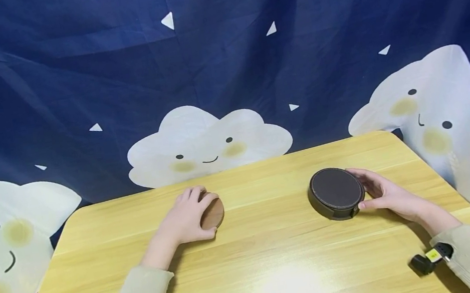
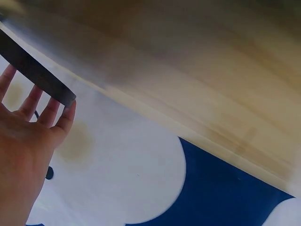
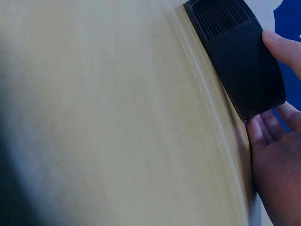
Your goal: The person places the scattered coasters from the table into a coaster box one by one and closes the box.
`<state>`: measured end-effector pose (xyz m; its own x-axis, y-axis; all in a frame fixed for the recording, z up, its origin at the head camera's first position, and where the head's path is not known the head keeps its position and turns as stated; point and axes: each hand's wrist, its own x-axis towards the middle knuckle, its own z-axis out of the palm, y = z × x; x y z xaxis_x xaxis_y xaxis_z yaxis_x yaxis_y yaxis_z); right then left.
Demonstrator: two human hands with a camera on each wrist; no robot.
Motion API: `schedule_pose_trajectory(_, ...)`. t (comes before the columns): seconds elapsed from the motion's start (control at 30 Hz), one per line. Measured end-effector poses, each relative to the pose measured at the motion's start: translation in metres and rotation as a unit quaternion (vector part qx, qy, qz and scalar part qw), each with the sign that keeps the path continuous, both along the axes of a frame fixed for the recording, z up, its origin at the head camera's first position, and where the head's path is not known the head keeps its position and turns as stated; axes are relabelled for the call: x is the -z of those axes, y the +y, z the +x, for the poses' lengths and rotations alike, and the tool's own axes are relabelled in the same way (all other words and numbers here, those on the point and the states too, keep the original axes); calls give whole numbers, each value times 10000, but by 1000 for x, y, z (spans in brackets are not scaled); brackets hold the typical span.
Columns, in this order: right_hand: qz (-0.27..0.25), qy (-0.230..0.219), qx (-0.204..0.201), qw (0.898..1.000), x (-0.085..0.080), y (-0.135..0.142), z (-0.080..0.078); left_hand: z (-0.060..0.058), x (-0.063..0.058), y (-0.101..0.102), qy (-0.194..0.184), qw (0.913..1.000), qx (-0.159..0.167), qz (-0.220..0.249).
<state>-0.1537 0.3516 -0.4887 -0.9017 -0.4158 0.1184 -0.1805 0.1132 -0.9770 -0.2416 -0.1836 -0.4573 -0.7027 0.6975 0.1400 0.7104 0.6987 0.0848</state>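
Note:
My left hand [image 1: 188, 216] holds a flat, round brown disc [image 1: 214, 214] by its sides, thumb at the near edge and fingers over the far edge. In the left wrist view the fingertips touch the rim of the disc [image 2: 35, 70], which looks dark there. Toward the right of the table, my right hand [image 1: 380, 190] grips a round black case [image 1: 336, 188] with a stitched dark top, the thumb at its near side. Seen from the right wrist, the case [image 3: 247, 61] has an opening in its side showing several thin stacked layers. The fingers reach around its far side.
Both things are on a light wooden table [image 1: 259, 244] with rounded corners. Behind it hangs a dark blue curtain [image 1: 221, 57] with smiling white clouds. A black strap device [image 1: 431, 257] with a yellow label is on the right wrist.

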Motion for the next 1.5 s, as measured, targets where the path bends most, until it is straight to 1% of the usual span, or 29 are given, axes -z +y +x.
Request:
schedule_pose_trajectory(0.17,11,28,15,10000,0,0,0,-3,-1,16,-6,9999,162,20)
schedule_pose_trajectory(0.47,11,8,32,10000,-2,-1,1,-7,-5,50,-105,9992,383,-81)
schedule_pose_trajectory(0.8,-34,-1,22,10000,0,0,1,-7,-13,84,-247,9977,626,-60)
schedule_pose_trajectory(1.07,-51,32,25,10000,0,0,1,-7,-13,112,-194,9967,790,-79)
schedule_pose_trajectory(1.23,-21,11,46,10000,0,0,1,-7,-13,131,-69,9954,938,-159)
schedule_pose_trajectory(1.5,-91,21,3,10000,-1,-1,1,-4,-21,161,-25,9932,1146,-199)
